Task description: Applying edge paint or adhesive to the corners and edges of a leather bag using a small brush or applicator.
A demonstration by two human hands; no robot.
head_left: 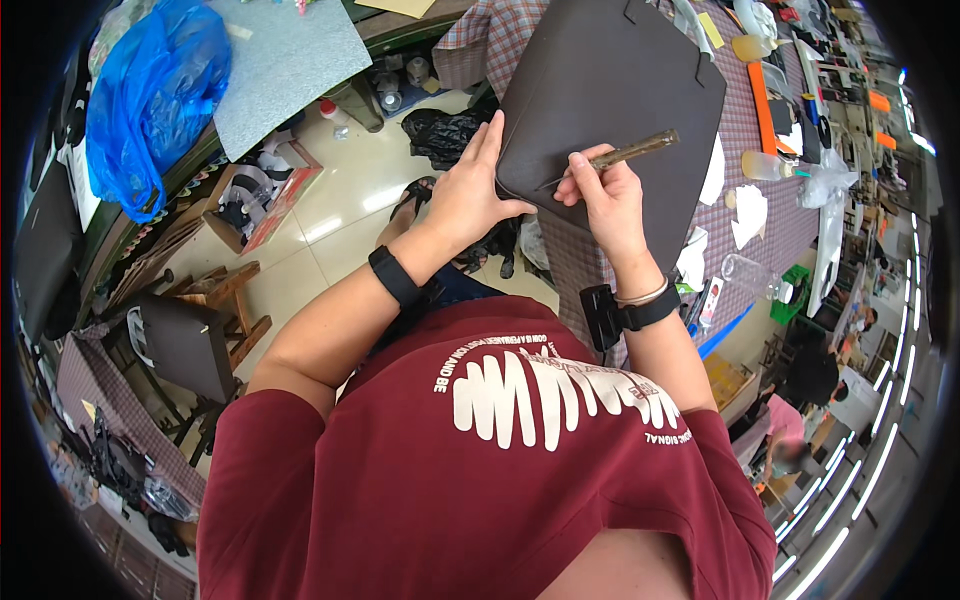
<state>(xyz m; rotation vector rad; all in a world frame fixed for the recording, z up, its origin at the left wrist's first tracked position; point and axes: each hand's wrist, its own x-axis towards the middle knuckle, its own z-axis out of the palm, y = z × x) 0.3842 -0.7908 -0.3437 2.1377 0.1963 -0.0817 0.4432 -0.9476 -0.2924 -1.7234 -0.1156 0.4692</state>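
Note:
A large dark brown leather bag [610,110] lies on the checked cloth in front of me, its near corner toward my body. My left hand [468,192] presses along its left edge near that corner, fingers stretched out and thumb apart. In my right hand [605,195] is an awl [640,148], pinched between thumb and fingers. Its worn brownish handle points up to the right, and its thin metal tip reaches the bag's surface close to the corner. Exactly what the tip touches is too small to make out.
Right of the bag, the checked tablecloth [735,110] carries glue bottles [762,166], white scraps [748,215] and a clear plastic bottle [752,275]. Left are a blue plastic bag [155,100], a grey board [290,70], a wooden stool [235,305] and an open carton [265,205]. Other people work far right.

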